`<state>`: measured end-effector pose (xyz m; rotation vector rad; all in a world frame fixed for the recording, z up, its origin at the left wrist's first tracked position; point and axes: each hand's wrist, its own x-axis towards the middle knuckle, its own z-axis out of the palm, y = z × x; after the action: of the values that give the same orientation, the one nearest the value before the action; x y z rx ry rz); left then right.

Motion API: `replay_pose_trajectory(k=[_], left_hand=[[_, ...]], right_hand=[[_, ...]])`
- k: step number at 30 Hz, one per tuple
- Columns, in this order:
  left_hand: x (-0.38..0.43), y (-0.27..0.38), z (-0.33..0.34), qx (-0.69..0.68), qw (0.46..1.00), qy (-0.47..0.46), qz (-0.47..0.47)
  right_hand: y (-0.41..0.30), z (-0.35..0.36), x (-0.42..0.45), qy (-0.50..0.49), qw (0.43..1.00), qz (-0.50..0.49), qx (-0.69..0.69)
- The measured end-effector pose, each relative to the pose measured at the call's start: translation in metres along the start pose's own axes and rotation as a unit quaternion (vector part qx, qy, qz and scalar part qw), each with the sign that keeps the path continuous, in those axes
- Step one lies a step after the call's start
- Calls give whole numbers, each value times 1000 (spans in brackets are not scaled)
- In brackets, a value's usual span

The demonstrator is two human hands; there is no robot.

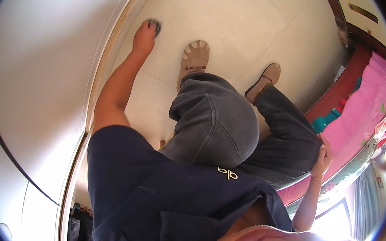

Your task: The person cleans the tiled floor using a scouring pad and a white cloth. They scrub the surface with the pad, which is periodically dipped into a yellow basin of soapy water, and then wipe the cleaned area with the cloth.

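My right hand (pixel 143 38) reaches down near the pale tiled floor (pixel 225 19) at the upper left, its fingers closed round a small dark grey object (pixel 154 27), blurred, of a kind I cannot tell. On the outer side of my bent left knee, in dark grey trousers (pixel 285 136), rests my left hand (pixel 322 158), its fingers against the cloth. Both my feet, in brown shoes (pixel 195 55) with light toe patches, stand on the floor.
A large white panel (pixel 51 57) with a wooden edge curves along the left. At the right stands a bed with a pink cover (pixel 356 115) and a dark red side board (pixel 329 90). Wooden furniture with a cream drawer (pixel 360 10) is at the upper right. Dark clothes (pixel 80 232) lie or hang at the lower left.
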<state>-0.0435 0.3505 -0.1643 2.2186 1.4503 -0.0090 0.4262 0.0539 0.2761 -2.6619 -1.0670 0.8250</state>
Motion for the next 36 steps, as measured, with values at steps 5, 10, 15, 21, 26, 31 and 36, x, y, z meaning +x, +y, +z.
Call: replay_pose_trajectory(k=[5, 10, 15, 21, 26, 31, 36], left_hand=[[-129, -36, 6, 5, 999, -37, -29], [-51, -2, 11, -20, 999, 36, 8], [102, 41, 6, -4, 998, 54, 19], [252, 83, 24, 35, 992, 121, -12], [243, 91, 9, 39, 990, 135, 8], [143, 62, 3, 13, 998, 0, 60], [0, 33, 3, -9, 998, -55, 40]], right_hand=[[4, -4, 1, -1, 1000, 5, -12], [15, -2, -2, 0, 1000, 11, -8], [13, -4, 2, 4, 1000, 10, 1], [10, -5, -3, 9, 1000, 22, 5], [6, -4, -6, 3, 1000, 13, -5], [2, -1, -4, 13, 1000, 11, 5], [4, -3, -3, 5, 1000, 13, 0]])
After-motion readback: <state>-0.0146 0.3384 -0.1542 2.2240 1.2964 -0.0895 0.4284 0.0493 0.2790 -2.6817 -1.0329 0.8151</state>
